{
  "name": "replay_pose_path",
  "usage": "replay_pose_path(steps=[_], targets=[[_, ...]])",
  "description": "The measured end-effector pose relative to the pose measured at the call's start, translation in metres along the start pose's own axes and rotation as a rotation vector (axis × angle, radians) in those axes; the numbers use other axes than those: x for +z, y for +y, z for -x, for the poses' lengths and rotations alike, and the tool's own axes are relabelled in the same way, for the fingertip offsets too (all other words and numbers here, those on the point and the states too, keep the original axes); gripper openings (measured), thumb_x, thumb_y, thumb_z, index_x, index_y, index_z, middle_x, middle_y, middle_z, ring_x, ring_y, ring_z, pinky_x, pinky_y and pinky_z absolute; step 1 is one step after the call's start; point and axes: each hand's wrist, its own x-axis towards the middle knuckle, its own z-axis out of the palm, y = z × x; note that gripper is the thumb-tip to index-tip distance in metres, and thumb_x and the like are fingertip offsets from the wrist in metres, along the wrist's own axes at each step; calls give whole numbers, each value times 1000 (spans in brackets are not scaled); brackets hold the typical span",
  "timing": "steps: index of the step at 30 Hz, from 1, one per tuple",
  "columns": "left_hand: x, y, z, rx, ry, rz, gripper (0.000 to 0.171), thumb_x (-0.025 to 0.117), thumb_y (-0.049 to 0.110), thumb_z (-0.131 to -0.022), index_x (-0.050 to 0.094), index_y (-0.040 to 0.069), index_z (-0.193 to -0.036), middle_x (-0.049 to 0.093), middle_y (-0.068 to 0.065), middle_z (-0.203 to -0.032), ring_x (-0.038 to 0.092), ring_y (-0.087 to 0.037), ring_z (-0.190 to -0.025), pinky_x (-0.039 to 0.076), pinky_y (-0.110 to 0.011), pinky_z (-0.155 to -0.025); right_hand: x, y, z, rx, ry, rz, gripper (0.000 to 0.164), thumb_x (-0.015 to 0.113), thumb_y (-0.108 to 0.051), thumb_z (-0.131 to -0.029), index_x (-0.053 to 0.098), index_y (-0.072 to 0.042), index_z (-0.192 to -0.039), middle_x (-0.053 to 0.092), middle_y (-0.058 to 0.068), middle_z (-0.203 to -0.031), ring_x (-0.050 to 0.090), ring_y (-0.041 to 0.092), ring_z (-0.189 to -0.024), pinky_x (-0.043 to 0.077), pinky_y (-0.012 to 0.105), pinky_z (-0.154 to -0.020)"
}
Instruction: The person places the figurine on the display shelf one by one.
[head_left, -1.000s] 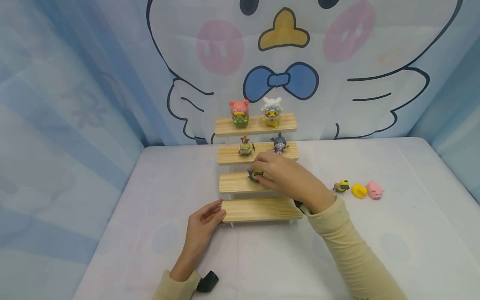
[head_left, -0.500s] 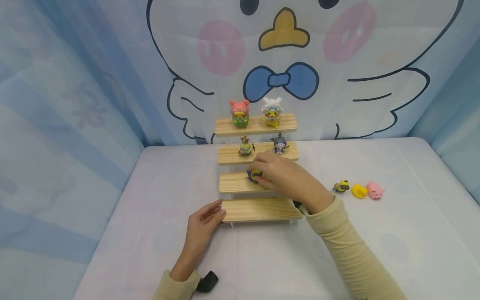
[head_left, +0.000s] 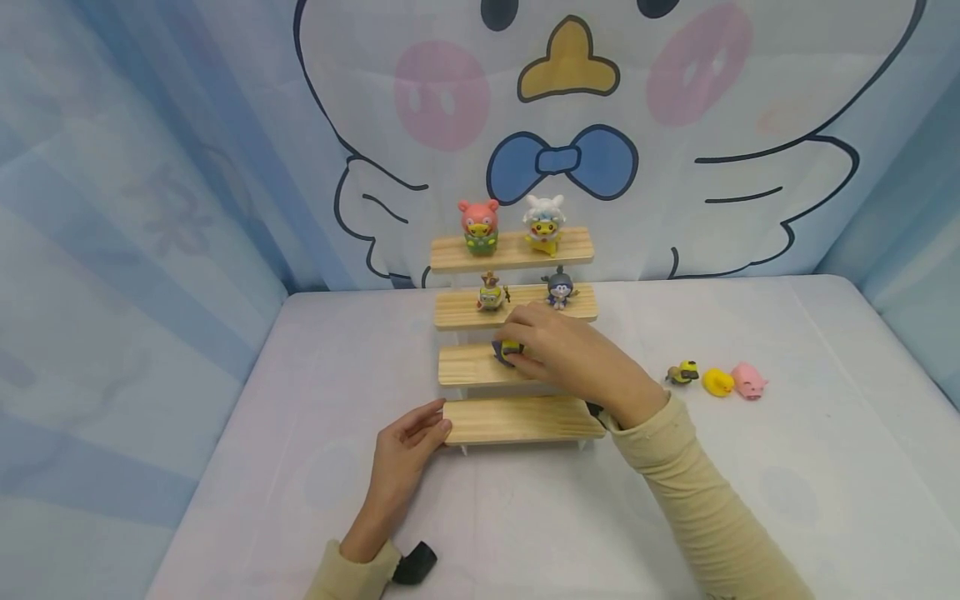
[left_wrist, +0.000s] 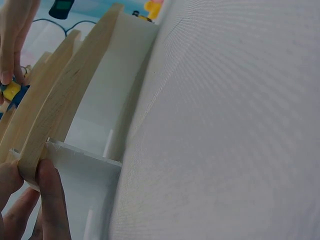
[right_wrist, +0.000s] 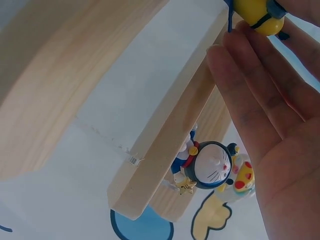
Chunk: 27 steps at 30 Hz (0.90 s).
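Observation:
A four-tier wooden display shelf (head_left: 525, 419) stands on the table. At its lowest board's left end, my left hand (head_left: 405, 454) pinches the edge; the left wrist view shows the thumb and fingers (left_wrist: 51, 195) on either side of the board. My right hand (head_left: 573, 354) pinches a small yellow-and-blue figurine (head_left: 507, 351) over the second board from the bottom, hiding part of it. In the right wrist view the figurine (right_wrist: 260, 15) is at the top edge, between thumb and fingers, the other fingers extended below it.
Two figurines, one pink-hooded (head_left: 479, 227) and one white-hooded (head_left: 543, 225), stand on the top board. Below them are a crowned figurine (head_left: 491, 293) and a dark-headed one (head_left: 558, 288). On the table at right lie a yellow figurine (head_left: 682, 372), a yellow duck (head_left: 718, 382) and a pink pig (head_left: 749, 381).
The figurine in my right hand has shifted very slightly left and turned a little. My left hand stays at the board's end.

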Motion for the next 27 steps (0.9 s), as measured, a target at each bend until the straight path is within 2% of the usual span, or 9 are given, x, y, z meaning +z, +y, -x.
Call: replay_pose_path(steps=[27], targets=[[0,0,-1,-11,2,11,40,75,10,-89,65,-2,-126,65,-18,-114,67,-9,-94,57,-18,-80,-4,-1,4,0,6,18,31,76,-19,-90,70,-9,-118,66,3,-111,62,18,-102,57,33,-86]])
